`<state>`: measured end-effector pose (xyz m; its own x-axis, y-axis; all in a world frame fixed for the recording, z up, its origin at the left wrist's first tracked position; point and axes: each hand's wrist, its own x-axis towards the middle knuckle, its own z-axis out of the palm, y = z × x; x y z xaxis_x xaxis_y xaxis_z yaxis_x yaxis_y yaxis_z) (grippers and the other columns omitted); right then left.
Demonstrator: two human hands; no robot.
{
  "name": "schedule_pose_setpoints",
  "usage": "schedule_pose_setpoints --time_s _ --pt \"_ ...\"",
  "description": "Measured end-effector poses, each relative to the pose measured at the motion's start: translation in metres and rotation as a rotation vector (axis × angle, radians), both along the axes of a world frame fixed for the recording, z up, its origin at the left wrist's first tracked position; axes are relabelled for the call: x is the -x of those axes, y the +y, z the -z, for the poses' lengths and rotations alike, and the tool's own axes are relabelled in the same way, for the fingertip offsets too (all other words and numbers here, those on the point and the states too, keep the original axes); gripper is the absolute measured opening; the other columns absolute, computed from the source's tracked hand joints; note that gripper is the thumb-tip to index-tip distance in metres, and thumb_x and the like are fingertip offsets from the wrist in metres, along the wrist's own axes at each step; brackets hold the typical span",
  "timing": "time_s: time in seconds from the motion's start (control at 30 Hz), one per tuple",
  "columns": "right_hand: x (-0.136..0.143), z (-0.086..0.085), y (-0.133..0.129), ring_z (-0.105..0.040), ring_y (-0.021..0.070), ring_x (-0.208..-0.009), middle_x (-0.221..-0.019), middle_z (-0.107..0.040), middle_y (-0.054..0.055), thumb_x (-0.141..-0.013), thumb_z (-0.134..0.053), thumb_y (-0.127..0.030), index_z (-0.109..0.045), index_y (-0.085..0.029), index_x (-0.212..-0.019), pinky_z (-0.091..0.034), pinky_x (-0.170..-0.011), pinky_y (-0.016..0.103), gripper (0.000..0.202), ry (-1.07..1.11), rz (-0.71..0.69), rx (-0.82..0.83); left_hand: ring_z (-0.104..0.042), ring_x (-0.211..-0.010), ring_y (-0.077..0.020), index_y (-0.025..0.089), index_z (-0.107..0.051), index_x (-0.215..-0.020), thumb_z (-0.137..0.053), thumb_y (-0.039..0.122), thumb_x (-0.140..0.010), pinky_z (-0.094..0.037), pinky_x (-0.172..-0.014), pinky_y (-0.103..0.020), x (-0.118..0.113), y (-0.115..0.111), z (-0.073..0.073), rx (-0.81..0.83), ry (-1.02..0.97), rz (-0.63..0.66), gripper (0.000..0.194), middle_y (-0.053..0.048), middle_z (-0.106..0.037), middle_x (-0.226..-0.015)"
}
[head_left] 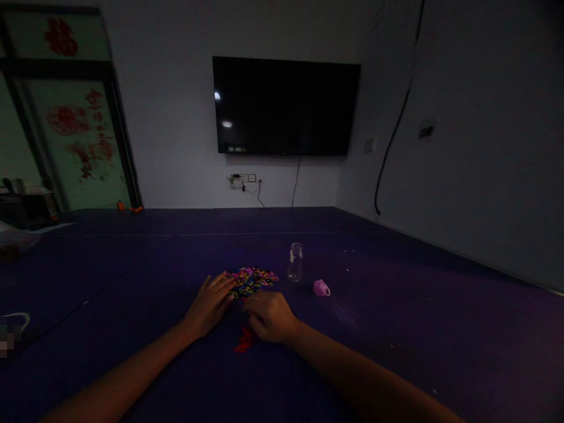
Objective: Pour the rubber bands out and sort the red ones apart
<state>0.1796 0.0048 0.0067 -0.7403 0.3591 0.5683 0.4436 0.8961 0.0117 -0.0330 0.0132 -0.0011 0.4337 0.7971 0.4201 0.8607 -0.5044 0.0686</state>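
Note:
A pile of small multicoloured loops [252, 280], which look like elastic hair ties, lies on the purple floor covering. My left hand [210, 302] rests at the pile's left edge, its fingers stretched out and touching the loops. At the near side of the pile, my right hand [269, 316] is closed with the fingers curled down; whatever they pinch is hidden. Just below that hand sits a small separate heap of red loops [244, 341]. A clear bottle [295, 264] stands uncapped to the right of the pile. Beside it lies a pink cap with a ring handle [321, 288].
A black television [286, 107] hangs on the far wall, above sockets and cables [245, 179]. Small orange objects [132, 208] lie near the door at the far left. A pale curved handle [20, 317] shows at the left edge. White specks dot the floor covering [396, 305].

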Motion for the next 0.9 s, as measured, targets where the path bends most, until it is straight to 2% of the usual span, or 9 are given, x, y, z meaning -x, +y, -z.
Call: schedule_pose_setpoints --time_s 0.13,0.27,0.43,0.7,0.9 --pt "0.0033 0.0010 -0.0028 -0.055 0.0164 -0.064 -0.072 -0.062 0.005 -0.078 -0.043 -0.022 -0.058 -0.018 -0.075 -0.041 -0.058 0.027 0.016 -0.193 -0.143 -0.155 -0.022 -0.138 -0.0278 0.021 -0.039 -0.139 -0.026 0.044 -0.095 -0.018 -0.108 -0.059 -0.0034 0.0051 -0.0013 0.163 0.024 -0.085 0.051 -0.008 -0.039 -0.145" --pt "0.0044 0.0029 -0.0018 -0.054 0.0156 -0.059 -0.068 -0.061 0.004 -0.079 -0.043 -0.024 -0.055 -0.019 -0.070 -0.038 -0.053 0.027 0.017 -0.216 -0.154 -0.207 -0.017 -0.140 -0.0277 0.021 -0.034 -0.141 -0.024 0.042 -0.096 -0.014 -0.108 -0.060 -0.0058 0.0072 -0.0025 0.254 0.054 -0.090 0.051 -0.007 -0.032 -0.148" --pt "0.0039 0.0074 0.0008 -0.053 0.0146 -0.055 -0.064 -0.059 0.003 -0.078 -0.043 -0.024 -0.053 -0.020 -0.065 -0.036 -0.049 0.027 0.017 -0.187 -0.149 -0.216 -0.019 -0.139 -0.0272 0.022 -0.037 -0.139 -0.023 0.043 -0.096 -0.010 -0.108 -0.061 -0.0056 0.0049 -0.0036 0.246 0.052 -0.038 0.050 -0.007 -0.036 -0.146" --pt "0.0045 0.0081 0.0018 -0.055 0.0145 -0.056 -0.068 -0.061 0.004 -0.078 -0.045 -0.026 -0.052 -0.020 -0.064 -0.039 -0.050 0.027 0.017 -0.182 -0.163 -0.212 -0.027 -0.137 -0.0267 0.023 -0.046 -0.133 -0.026 0.042 -0.096 -0.011 -0.108 -0.062 -0.0053 0.0035 -0.0036 0.163 0.013 -0.017 0.046 -0.007 -0.049 -0.138" --pt "0.0040 0.0077 0.0011 -0.056 0.0144 -0.059 -0.071 -0.062 0.003 -0.078 -0.045 -0.025 -0.053 -0.020 -0.064 -0.040 -0.052 0.027 0.017 -0.188 -0.179 -0.199 -0.025 -0.137 -0.0290 0.020 -0.045 -0.134 -0.025 0.043 -0.096 -0.011 -0.107 -0.064 -0.0039 0.0074 -0.0006 0.213 0.023 -0.034 0.049 -0.010 -0.043 -0.142"
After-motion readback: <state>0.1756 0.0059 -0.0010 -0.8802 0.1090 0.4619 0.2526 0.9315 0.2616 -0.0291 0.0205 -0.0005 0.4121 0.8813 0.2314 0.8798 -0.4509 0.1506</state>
